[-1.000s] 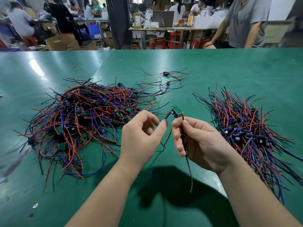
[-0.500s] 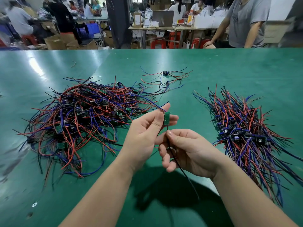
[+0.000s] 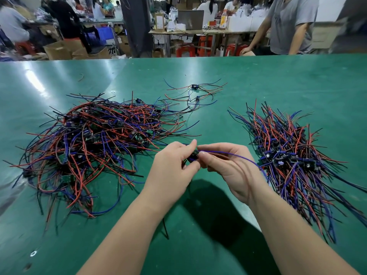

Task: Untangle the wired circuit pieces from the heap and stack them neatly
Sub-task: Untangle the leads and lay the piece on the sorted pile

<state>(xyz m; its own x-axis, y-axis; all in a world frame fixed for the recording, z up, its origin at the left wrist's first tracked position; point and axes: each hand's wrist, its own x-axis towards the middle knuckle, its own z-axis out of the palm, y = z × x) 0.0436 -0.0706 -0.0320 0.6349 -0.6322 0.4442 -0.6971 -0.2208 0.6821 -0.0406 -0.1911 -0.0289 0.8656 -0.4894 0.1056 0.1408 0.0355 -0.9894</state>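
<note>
A big tangled heap [image 3: 89,139] of red, blue and black wired circuit boards sprawls on the green-topped work table [image 3: 278,80]. Just right of the heap and lifted off the table, the person's left hand [image 3: 170,169] and right hand [image 3: 230,171] meet over one small dark circuit piece [image 3: 194,155]. The left thumb and forefinger pinch it from one side, and the right thumb and forefinger pinch it from the other. The other fingers of both hands are loosely curled.

A thin blue wire [image 3: 234,155] runs from that piece across the right fingers, away from the heap. A black wire [image 3: 165,229] dangles under the left wrist.

Well to the right of the heap lies the combed stack [image 3: 294,155] of wired pieces. Its little boards are banded across the middle and its wires fan out towards both ends. Beyond the heap's far right corner, two loose wired pieces [image 3: 195,92] lie apart from it.

Far behind the heap, off the table, open brown cardboard boxes [image 3: 59,49] sit on the floor near a blue plastic crate [image 3: 100,35]. I cannot tell what is inside either.
</note>
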